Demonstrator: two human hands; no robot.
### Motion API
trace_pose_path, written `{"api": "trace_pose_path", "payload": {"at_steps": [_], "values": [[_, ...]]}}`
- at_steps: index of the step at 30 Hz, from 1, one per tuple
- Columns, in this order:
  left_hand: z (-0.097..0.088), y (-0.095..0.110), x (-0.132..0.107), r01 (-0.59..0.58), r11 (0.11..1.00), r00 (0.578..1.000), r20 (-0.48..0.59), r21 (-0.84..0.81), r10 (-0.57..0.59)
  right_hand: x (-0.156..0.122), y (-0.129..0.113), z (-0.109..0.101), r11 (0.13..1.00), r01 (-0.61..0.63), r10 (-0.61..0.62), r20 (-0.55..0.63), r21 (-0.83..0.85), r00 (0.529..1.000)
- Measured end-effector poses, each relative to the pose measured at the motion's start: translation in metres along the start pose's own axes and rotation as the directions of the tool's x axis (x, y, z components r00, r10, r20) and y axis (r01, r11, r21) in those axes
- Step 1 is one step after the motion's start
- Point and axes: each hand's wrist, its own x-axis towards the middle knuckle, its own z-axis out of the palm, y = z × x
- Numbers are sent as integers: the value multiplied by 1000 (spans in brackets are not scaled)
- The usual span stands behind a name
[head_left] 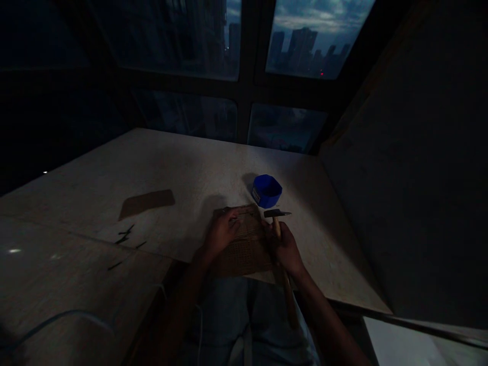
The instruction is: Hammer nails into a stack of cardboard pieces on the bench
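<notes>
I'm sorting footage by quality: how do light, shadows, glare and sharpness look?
All in the head view: dim overall, the cloudy sky brightest; a soft shadow left of the blue container; a glare spot on the table at far left; fine detail around the left hand lost in gloom.

No text can be read: the pale label (256, 195) on the blue tub (265, 202) is too small and dim, and the rows of marks on the brown cardboard (244, 251) cannot be told as print
</notes>
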Motion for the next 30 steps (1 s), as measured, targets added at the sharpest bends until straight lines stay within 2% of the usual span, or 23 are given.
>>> {"api": "trace_pose_path", "payload": {"at_steps": [2,4,7,9,12,15,17,20,26,28,30], "values": [[-23,-3,-16,30,1000,992,-120,-1,-29,-8,-5,-4,1000,-10,11,-22,27,1000],[-50,-13,-36,122,992,957,-270,39,-107,-20,-11,-8,999,-41,41,-27,30,999],[-95,-40,-71,341,932,831,-503,125,-237,-40,-20,-14,992,-124,125,-8,37,992],[-125,-59,-96,475,844,758,-603,247,-250,-50,-24,-17,983,-179,178,26,40,984],[-163,-82,-132,635,664,701,-656,394,-280,-58,-26,-19,979,-201,199,54,41,978],[-186,-94,-160,747,481,648,-666,459,-370,-62,-28,-18,971,-234,231,66,41,971],[-191,-97,-171,765,400,644,-625,505,-442,-64,-30,-17,958,-283,280,63,47,958],[-192,-96,-175,740,399,670,-550,541,-498,-68,-30,-15,942,-332,329,51,51,943],[-191,-87,-166,718,513,694,-541,471,-474,-71,-23,-20,934,-347,349,-8,80,937],[-187,-82,-160,691,602,705,-559,400,-437,-72,-23,-24,933,-358,358,-3,47,934],[-178,-73,-149,606,731,741,-556,312,-377,-72,-22,-27,925,-375,375,10,55,927]]}}
